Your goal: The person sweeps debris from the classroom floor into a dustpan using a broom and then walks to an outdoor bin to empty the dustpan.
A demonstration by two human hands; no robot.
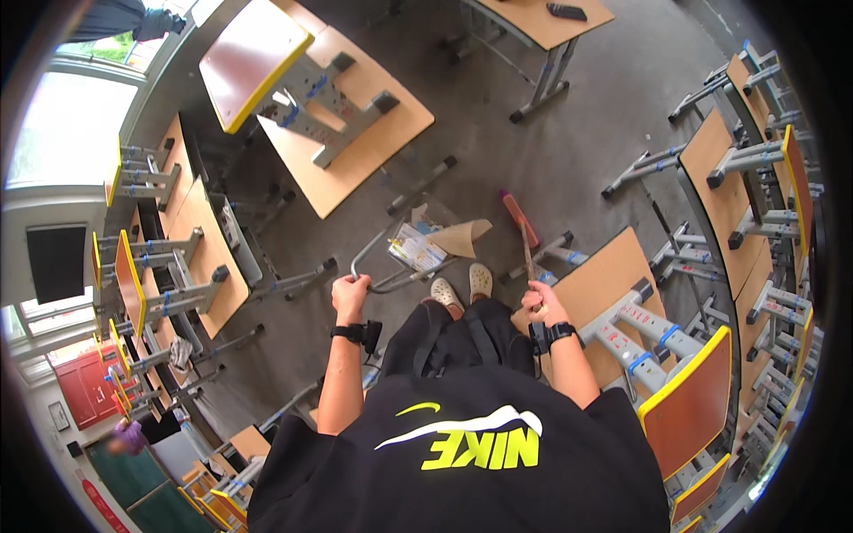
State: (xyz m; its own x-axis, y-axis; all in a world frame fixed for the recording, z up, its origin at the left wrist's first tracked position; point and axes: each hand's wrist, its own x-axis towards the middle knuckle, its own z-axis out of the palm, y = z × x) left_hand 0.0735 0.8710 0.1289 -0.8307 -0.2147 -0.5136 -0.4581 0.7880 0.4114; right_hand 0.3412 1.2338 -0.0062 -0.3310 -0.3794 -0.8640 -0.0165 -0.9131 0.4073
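Observation:
My left hand (350,294) is closed around a bent grey metal tube handle (373,248), apparently that of a dustpan whose pan I cannot make out clearly. Papers (416,246) and a torn piece of brown cardboard (463,236) lie at the handle's far end, just ahead of my shoes. In my right hand (543,303) is the stick of a broom (527,250). Its narrow red head (520,216) rests on the floor, right of the cardboard. My hands are well apart, on either side of my legs.
Close on my right stands a desk (600,273) with an upturned chair (686,400) on it. Another desk with an upturned chair (256,60) is ahead left. Desk rows (716,180) line both sides. A black object (566,11) lies on a far desk. A person (130,436) is lower left.

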